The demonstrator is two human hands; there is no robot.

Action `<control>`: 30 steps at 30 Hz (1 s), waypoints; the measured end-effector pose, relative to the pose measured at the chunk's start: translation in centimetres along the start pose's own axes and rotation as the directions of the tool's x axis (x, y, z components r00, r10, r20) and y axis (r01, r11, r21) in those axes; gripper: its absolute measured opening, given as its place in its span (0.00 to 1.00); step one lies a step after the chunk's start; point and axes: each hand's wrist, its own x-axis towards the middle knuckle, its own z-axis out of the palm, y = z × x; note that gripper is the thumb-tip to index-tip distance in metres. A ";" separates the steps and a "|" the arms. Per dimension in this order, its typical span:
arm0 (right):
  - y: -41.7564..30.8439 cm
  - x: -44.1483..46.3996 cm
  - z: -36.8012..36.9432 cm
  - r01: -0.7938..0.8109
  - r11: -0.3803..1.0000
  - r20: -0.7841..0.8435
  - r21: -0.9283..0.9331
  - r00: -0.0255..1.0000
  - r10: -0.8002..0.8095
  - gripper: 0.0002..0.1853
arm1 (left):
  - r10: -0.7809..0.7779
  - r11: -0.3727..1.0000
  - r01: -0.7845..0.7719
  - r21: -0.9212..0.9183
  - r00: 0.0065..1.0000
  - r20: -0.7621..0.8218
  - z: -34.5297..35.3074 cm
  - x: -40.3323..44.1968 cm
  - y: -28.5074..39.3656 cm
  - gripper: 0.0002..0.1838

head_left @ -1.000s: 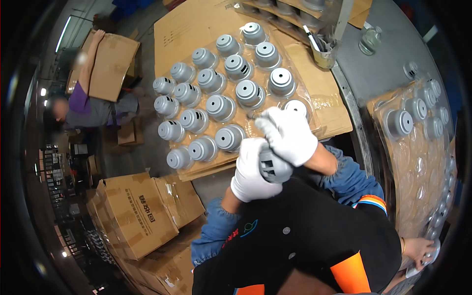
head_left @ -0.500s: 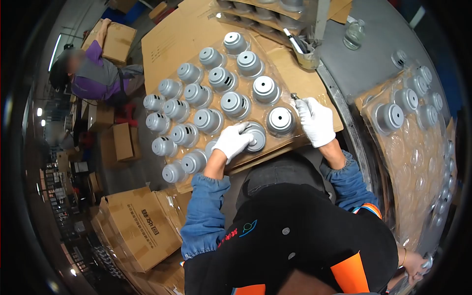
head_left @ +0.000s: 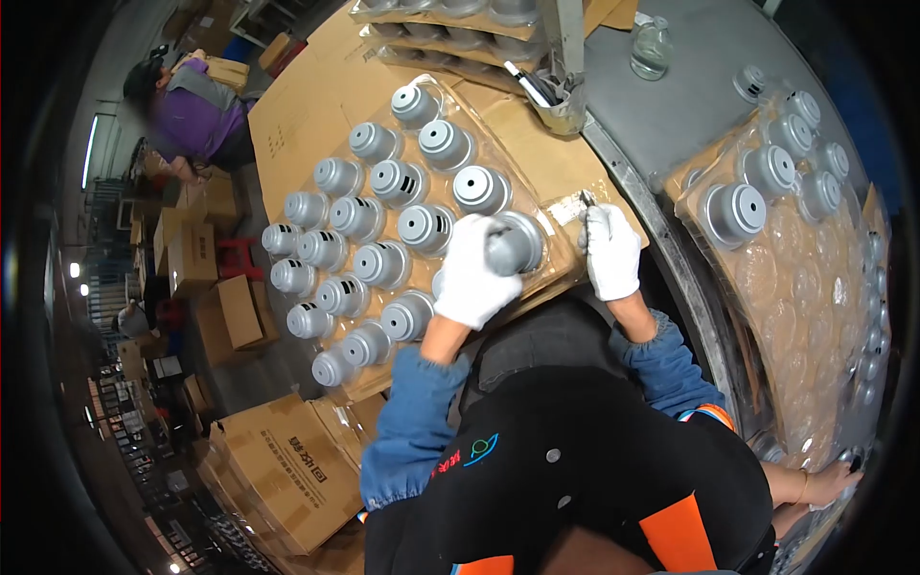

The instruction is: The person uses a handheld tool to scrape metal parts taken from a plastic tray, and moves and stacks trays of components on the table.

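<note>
My left hand, in a white glove, is closed around a grey cup-shaped metal housing at the tray's front right corner. The housing is tilted, and the glove covers its left side. My right hand, also gloved, is closed around a small tool with a dark tip, just right of the tray; its handle is hidden in the fist. Rows of similar stepped housings stand in the clear plastic tray, some with dark slots in their sides. Another housing is partly hidden behind my left hand.
Stacked trays of housings and a pen holder stand behind. A glass bottle is on the grey table. Another tray lies right, with a co-worker's hand below it. Cartons and another person are left.
My left hand has shifted right and now grips a housing, tilting it. My right hand still holds the small tool beside the tray. The view has shifted, and the person at left has changed posture.
</note>
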 end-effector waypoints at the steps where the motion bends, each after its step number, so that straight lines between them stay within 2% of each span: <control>1: -0.5 -0.4 0.4 -0.099 0.989 0.012 0.107 0.995 0.099 0.10 | -0.029 0.998 0.025 -0.050 0.997 -0.069 -0.7 -0.8 0.1 0.33; 2: -0.5 -0.8 1.1 -0.102 0.989 0.018 0.109 0.995 0.101 0.10 | -0.066 0.994 0.052 -0.100 0.988 -0.140 -1.2 -1.7 0.3 0.34; 3: -0.3 -1.2 1.9 -0.064 0.969 0.030 0.237 0.998 0.059 0.10 | -0.145 0.977 0.116 -0.179 0.976 -0.163 -1.7 -2.5 0.7 0.38; 4: -0.5 -1.7 2.6 -0.029 0.932 0.037 0.362 0.999 0.016 0.11 | -0.152 0.977 0.122 -0.173 0.974 -0.170 -1.8 -3.2 1.2 0.38; 5: -1.2 -2.2 3.1 -0.021 0.928 0.076 0.372 0.997 -0.008 0.12 | -0.309 0.893 0.220 -0.392 0.933 -0.182 -1.6 -3.8 1.9 0.40; 6: -1.7 -2.8 3.8 0.005 0.909 0.062 0.416 0.998 -0.033 0.12 | -0.457 0.753 0.285 -0.593 0.875 -0.160 -1.5 -4.3 2.6 0.43; 8: -2.1 -3.6 4.8 0.123 0.872 0.049 0.473 0.985 -0.166 0.13 | -0.551 0.608 0.317 -0.728 0.828 -0.100 -1.3 -5.1 3.9 0.45; 10: -3.0 -4.5 5.3 0.145 0.870 0.052 0.472 0.980 -0.191 0.16 | -0.531 0.691 0.304 -0.656 0.829 -0.176 -0.6 -6.1 5.0 0.45; 12: -3.4 -5.3 5.5 0.037 0.897 0.011 0.440 0.999 -0.047 0.19 | -0.524 0.744 0.306 -0.594 0.818 -0.235 -0.4 -7.0 5.8 0.45; 14: -3.2 -4.7 5.6 0.030 0.884 0.019 0.466 0.999 -0.045 0.22 | -0.412 0.889 0.299 -0.346 0.851 -0.324 -0.4 -7.8 6.0 0.49; 15: -3.1 -4.4 5.4 0.055 0.889 0.035 0.455 0.996 -0.080 0.22 | -0.358 0.912 0.240 -0.334 0.864 -0.356 -0.2 -8.1 6.0 0.45; 16: -3.0 -4.2 5.3 0.080 0.893 0.050 0.444 0.992 -0.114 0.23 | -0.362 0.910 0.244 -0.335 0.861 -0.357 -0.2 -8.2 6.3 0.45; 17: -2.8 -4.1 5.5 -0.005 0.784 0.083 0.621 0.995 -0.059 0.23 | -0.296 0.942 0.204 -0.265 0.878 -0.375 -0.3 -8.3 6.6 0.45; 18: -2.8 -4.1 5.5 -0.006 0.784 0.085 0.621 0.995 -0.059 0.23 | -0.226 0.968 0.161 -0.192 0.893 -0.389 -0.3 -8.3 6.9 0.45; 20: -2.9 -4.1 5.3 -0.052 0.735 0.137 0.676 0.989 -0.056 0.23 | -0.234 0.966 0.167 -0.199 0.891 -0.388 -0.2 -8.6 7.2 0.44; 22: -2.8 -4.0 5.4 -0.070 0.705 0.152 0.706 0.987 -0.054 0.23 | -0.138 0.990 0.135 -0.037 0.903 -0.407 -0.4 -8.7 7.3 0.44; 27: -3.2 -3.9 5.5 -0.113 0.648 0.193 0.753 0.980 -0.054 0.22 | -0.099 0.990 0.130 0.046 0.900 -0.424 -0.6 -8.6 7.8 0.44; 30: -3.4 -3.7 5.8 -0.120 0.573 0.220 0.811 0.969 -0.109 0.21 | -0.096 0.990 0.130 0.055 0.902 -0.422 -0.8 -8.5 7.8 0.44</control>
